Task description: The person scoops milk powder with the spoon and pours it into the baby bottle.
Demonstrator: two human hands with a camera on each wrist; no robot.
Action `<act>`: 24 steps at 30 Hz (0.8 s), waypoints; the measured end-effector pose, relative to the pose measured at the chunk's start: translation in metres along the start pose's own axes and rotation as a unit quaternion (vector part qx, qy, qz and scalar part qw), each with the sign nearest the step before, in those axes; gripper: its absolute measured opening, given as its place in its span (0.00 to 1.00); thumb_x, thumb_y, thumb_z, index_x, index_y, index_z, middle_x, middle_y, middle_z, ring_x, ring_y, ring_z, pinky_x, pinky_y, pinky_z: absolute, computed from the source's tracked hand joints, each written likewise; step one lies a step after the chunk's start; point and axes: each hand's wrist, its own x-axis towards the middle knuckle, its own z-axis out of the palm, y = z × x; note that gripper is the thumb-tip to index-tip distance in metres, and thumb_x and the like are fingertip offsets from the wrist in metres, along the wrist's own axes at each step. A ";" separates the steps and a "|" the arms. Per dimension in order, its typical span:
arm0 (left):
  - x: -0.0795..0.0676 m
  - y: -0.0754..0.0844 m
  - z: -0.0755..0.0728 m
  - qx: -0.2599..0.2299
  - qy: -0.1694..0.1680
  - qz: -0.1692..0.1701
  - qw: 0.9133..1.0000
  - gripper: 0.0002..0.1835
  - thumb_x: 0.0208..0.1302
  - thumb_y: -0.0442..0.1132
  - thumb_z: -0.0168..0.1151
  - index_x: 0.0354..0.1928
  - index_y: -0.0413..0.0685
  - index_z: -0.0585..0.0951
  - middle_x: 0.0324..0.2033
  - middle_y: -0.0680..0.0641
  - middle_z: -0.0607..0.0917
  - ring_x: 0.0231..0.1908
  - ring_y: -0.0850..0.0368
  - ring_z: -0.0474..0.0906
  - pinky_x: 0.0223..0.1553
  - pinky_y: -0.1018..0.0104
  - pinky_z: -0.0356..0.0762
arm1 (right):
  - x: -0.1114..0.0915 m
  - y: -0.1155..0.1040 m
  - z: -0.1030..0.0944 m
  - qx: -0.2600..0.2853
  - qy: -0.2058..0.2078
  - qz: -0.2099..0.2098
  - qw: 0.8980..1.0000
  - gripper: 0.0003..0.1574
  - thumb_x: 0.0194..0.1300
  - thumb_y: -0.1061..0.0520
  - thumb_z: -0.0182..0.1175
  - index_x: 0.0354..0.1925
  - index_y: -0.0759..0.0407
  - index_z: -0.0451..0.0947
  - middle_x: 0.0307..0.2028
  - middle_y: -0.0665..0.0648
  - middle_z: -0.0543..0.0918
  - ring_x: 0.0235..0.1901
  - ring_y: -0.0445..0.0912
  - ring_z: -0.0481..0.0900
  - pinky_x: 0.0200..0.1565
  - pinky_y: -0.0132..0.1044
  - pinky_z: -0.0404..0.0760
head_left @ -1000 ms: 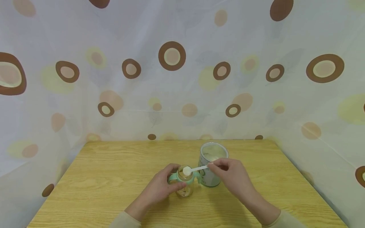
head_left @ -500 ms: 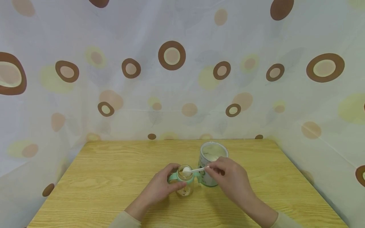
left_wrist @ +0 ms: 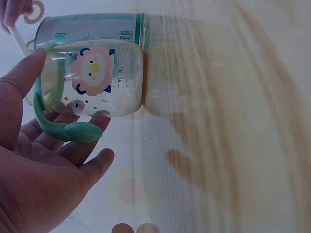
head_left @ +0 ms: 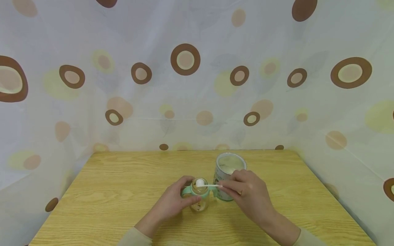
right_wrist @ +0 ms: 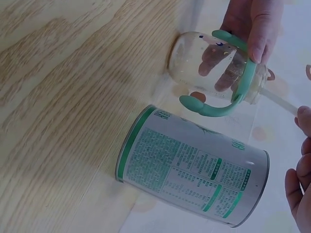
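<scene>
Nearest, at the lower edge of the frame, two pale sleeves (head_left: 135, 238) lead to the hands. Left hand (head_left: 173, 198), lower centre: grips the bottle (head_left: 200, 206) near its neck, thumb in front, fingers behind. Right hand (head_left: 252, 198), lower right of centre: pinches the scoop (head_left: 212, 185) by the end of its handle.

Bottle: lower centre, upright on the table (head_left: 132, 191), mouth uncovered, with a green grip (left_wrist: 82, 132) on either side. Scoop: handle nearly level, running leftward over the rim; its bowl (head_left: 200, 182) lies at the bottle's mouth and seems turned over. Whether the bowl holds anything cannot be told from where one stands.

Step in hand, as judged: tipping the scoop into the bottle. The next move calls for a steady left hand and a bowl held wholly within the rim until clear of any load, then raised without knocking the neck.

Just beyond, right of centre: the can (head_left: 220, 175), lidless, pale matter visible inside, its front partly masked by the right hand. Farthest, a spotted curtain (head_left: 197, 95) fills the upper frame.
</scene>
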 end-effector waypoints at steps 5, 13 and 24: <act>-0.001 0.001 0.000 -0.004 0.001 0.000 1.000 0.33 0.72 0.53 0.77 0.73 0.52 0.78 0.66 0.49 0.85 0.61 0.50 0.82 0.65 0.38 0.79 | -0.003 0.006 0.002 -0.007 0.017 -0.042 0.999 0.14 0.53 0.56 0.85 0.40 0.50 0.97 0.31 0.43 0.84 0.28 0.40 0.75 0.31 0.34 0.77; 0.001 -0.002 0.001 -0.001 -0.001 -0.012 1.000 0.34 0.73 0.56 0.77 0.73 0.53 0.78 0.67 0.50 0.84 0.64 0.49 0.81 0.67 0.37 0.76 | -0.005 0.008 0.003 -0.011 0.022 -0.050 0.998 0.10 0.59 0.52 0.83 0.40 0.49 0.97 0.32 0.43 0.84 0.29 0.40 0.75 0.31 0.35 0.77; 0.000 -0.003 0.000 0.008 0.001 -0.009 1.000 0.33 0.72 0.56 0.77 0.73 0.54 0.78 0.67 0.49 0.84 0.63 0.47 0.81 0.66 0.36 0.77 | -0.003 0.003 -0.001 0.031 0.013 0.016 0.999 0.07 0.62 0.55 0.83 0.40 0.49 0.97 0.31 0.41 0.83 0.29 0.37 0.74 0.31 0.27 0.74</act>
